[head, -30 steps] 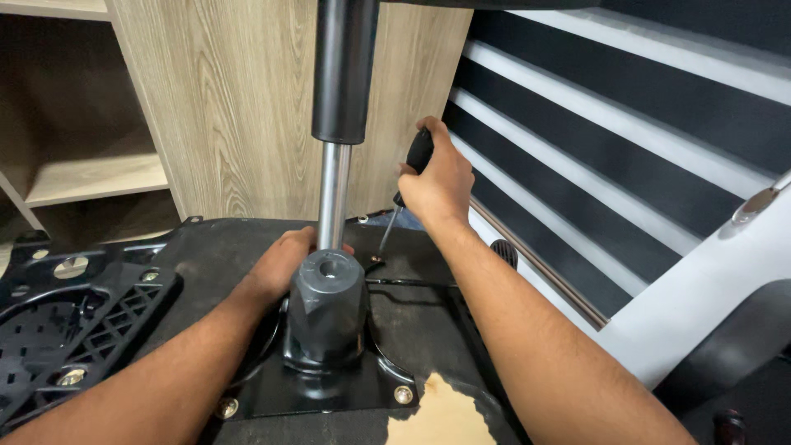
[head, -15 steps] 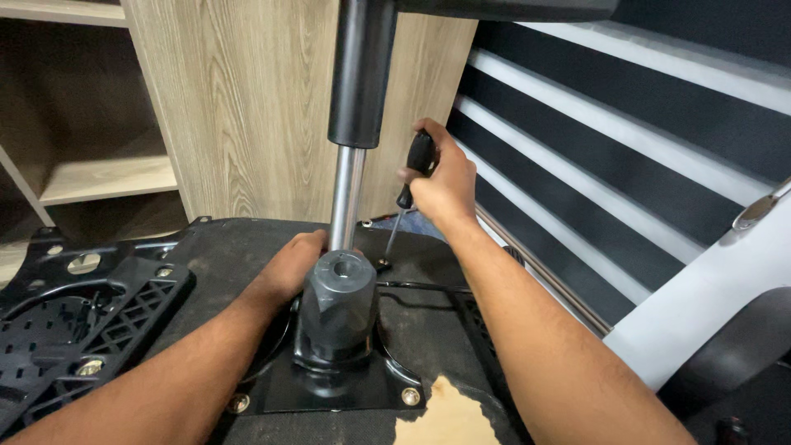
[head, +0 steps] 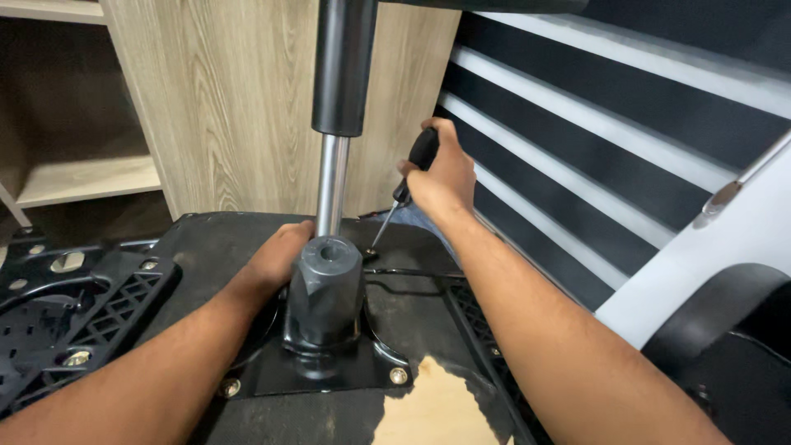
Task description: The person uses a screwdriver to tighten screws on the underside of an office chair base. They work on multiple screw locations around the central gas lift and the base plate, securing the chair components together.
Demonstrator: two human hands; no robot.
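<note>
An upturned chair seat [head: 222,239] lies in front of me with a black metal mounting plate [head: 272,375] bolted to it. A dark grey socket [head: 325,288] rises from the plate, and a gas lift cylinder [head: 334,181] stands just behind it. My right hand [head: 441,177] grips a black-handled screwdriver [head: 416,161], tip down on a screw at the plate's far edge. My left hand [head: 276,259] rests on the seat against the left side of the socket; its fingers are hidden behind it.
A black plastic chair part [head: 74,305] with a grid pattern lies at the left. A wood-grain cabinet [head: 214,107] with open shelves stands behind. A black and white slatted wall [head: 610,124] runs along the right, and a white and black chair part [head: 725,272] sits at the lower right.
The view has shifted slightly, and my right hand with the screwdriver sits a little higher and more upright. My left hand stays by the socket.
</note>
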